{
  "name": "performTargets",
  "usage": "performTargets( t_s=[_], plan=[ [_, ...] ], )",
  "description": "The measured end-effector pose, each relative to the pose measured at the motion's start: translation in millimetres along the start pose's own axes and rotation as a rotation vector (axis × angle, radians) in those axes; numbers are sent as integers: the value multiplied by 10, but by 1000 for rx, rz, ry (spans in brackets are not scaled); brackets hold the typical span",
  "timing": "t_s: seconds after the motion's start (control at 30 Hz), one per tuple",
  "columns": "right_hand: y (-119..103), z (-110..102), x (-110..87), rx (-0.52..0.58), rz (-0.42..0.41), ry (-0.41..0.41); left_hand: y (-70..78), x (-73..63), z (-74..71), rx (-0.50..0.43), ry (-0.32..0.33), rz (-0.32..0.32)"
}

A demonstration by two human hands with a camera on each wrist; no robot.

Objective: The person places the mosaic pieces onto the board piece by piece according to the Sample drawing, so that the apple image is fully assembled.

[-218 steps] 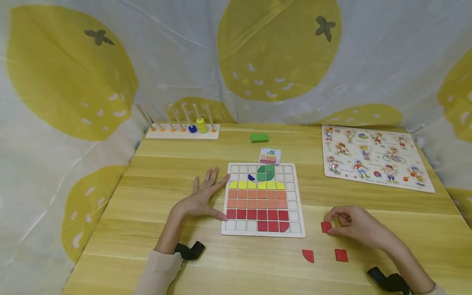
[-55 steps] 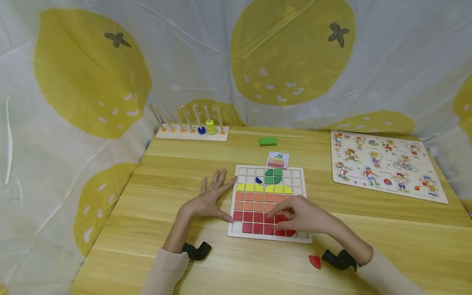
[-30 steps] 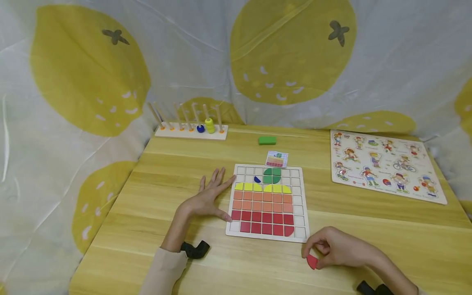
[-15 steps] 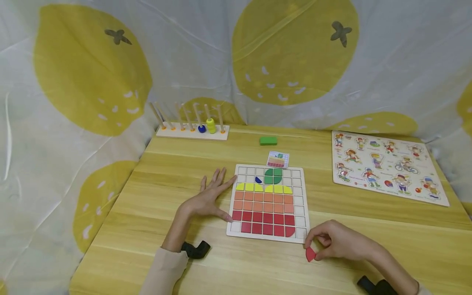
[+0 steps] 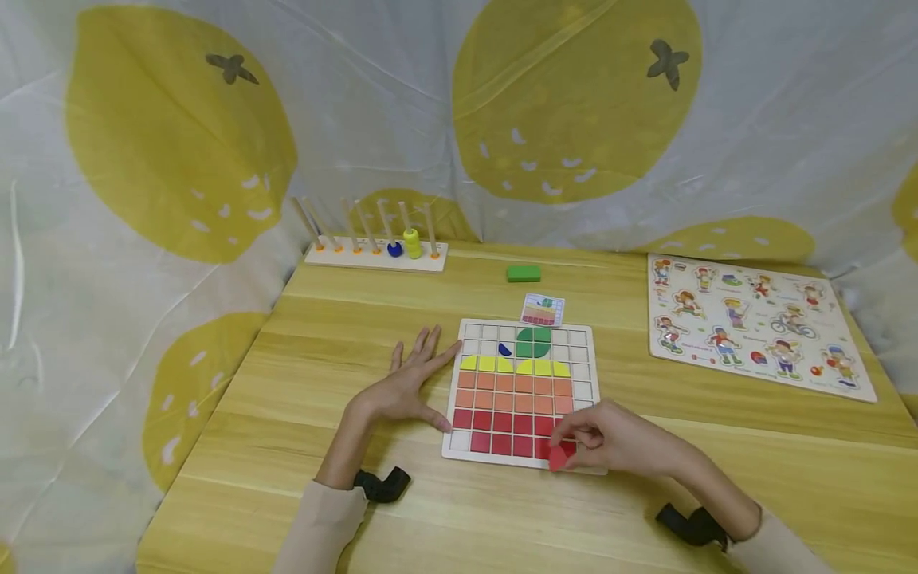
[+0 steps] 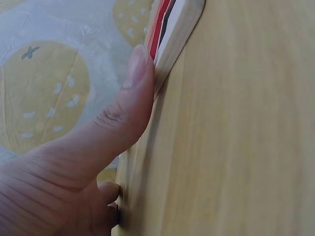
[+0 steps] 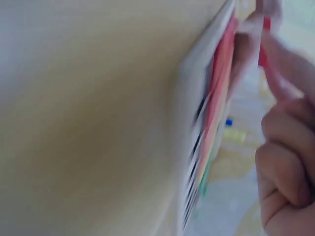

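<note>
A white grid board (image 5: 584, 391) lies mid-table, filled with rows of red, orange and yellow tiles plus a green shape and a small blue piece (image 5: 505, 349). My left hand (image 5: 402, 391) lies spread at the board's left side, its thumb (image 6: 140, 73) touching the edge. Between thumb and fingertips my right hand (image 5: 610, 438) pinches a red quarter-round tile (image 5: 557, 457), held over the board's lower right part. In the right wrist view the red tile (image 7: 264, 44) appears edge-on, above the board's surface. The right hand covers some lower-right cells. The bottom-left cell (image 5: 460, 440) is bare.
Behind the board lies a small pattern card (image 5: 543, 309), with a green block (image 5: 523, 274) beyond it. A peg stand (image 5: 376, 257) with blue and yellow beads is at the back left. A picture puzzle board (image 5: 760, 327) lies at the right.
Several red tiles lying right of the board went onto its bottom row. My right hand picked up the quarter-round tile and moved left over the board. The left hand stayed at the edge.
</note>
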State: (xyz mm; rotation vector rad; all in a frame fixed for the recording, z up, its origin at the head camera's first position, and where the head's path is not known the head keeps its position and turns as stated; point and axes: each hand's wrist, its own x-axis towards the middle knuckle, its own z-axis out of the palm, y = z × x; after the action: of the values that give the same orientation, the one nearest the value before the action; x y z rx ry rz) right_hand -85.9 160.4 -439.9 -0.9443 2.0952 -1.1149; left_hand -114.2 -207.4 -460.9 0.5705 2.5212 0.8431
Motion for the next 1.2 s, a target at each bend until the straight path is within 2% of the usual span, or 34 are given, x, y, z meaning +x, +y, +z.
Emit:
performTargets(
  t_s=[0.2,0.3,0.37,0.43,0.53,0.9,1.2],
  plan=[
    [-266,210,762,-184,-32,-29,-3,-10,-9,16,2,9],
    [-351,290,996,-237,-59,-82,17,-4,-12,15,6,22],
    [-380,320,1086,-234,-78,-118,26,1,-14,14,8,30],
    [-391,338,1133,-216,-86,-146,33,4,-14,11,8,35],
    [-392,354,1146,-196,-73,-138,32,-5,-15,6,4,25],
    [-413,569,1095,-123,36,89,6,-28,-11,4,-8,-2],
    [-454,673,1067,-140,111,158,19,-22,-11,9,0,-1]
  ],
)
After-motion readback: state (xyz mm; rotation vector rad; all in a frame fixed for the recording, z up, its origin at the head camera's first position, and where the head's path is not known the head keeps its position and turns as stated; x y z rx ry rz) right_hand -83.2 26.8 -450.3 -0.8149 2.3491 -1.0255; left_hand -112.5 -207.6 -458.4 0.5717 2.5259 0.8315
